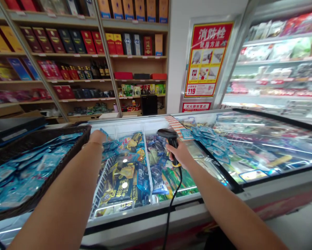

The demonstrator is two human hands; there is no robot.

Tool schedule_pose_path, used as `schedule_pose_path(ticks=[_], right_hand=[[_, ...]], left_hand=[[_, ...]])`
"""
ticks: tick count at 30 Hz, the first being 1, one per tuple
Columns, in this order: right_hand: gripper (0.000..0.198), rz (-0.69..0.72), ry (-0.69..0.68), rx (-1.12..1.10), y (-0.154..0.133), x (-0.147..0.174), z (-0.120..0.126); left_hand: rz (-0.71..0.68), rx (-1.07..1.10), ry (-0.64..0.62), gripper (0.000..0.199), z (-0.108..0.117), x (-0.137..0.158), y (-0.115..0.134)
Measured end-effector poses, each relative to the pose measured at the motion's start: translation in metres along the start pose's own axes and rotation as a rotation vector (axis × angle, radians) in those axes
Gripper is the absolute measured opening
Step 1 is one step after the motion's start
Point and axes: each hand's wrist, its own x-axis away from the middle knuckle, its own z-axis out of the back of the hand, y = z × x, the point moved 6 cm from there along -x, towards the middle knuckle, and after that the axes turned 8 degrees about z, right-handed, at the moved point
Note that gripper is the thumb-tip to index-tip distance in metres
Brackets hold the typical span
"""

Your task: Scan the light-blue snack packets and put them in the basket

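Note:
In the head view, my right hand is wrapped round the grip of a black handheld barcode scanner, held above the glass-topped freezer with its cable hanging down. My left hand is stretched forward just past the right end of a dark woven basket filled with blue packets. Its fingers are hidden behind the back of the hand. A blue packet edge shows right beside it; whether the hand grips it is unclear. More blue packets lie close by on the freezer.
The freezer's front rim runs across below me; bagged goods show inside. A pile of blue packets lies on the glass at right. Behind stand shelves of boxed goods, a red poster and a lit chiller.

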Motion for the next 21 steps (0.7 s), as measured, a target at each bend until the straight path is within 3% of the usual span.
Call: schedule_pose_path(ticks=[3, 5, 8, 9, 11, 13, 16, 21], right_hand=[[0.038, -0.007, -0.007, 0.024, 0.003, -0.001, 0.0], [0.037, -0.01, -0.008, 0.031, 0.006, -0.001, 0.001], [0.036, -0.007, -0.024, 0.058, 0.008, 0.0, 0.003], [0.035, -0.004, -0.035, 0.075, 0.008, 0.0, 0.004], [0.033, -0.008, -0.057, 0.12, 0.007, 0.002, 0.005], [0.031, -0.015, -0.072, 0.168, 0.004, 0.005, 0.005], [0.026, -0.014, -0.073, 0.243, -0.005, 0.011, 0.002], [0.019, -0.007, -0.098, 0.365, -0.022, 0.02, -0.006]], left_hand=[[0.05, 0.091, 0.093, 0.005, -0.002, 0.007, 0.018], [0.017, 0.175, 0.115, 0.009, -0.018, 0.021, 0.041], [0.002, 0.365, 0.031, 0.015, -0.064, 0.055, 0.073], [0.066, 0.603, -0.056, 0.012, -0.084, 0.067, 0.077], [0.174, 0.949, -0.184, 0.005, -0.118, 0.092, 0.081], [0.191, 1.073, -0.214, 0.011, -0.139, 0.109, 0.08], [0.168, 1.124, -0.236, 0.011, -0.151, 0.117, 0.069], [0.182, 1.179, -0.283, 0.01, -0.158, 0.106, 0.052]])
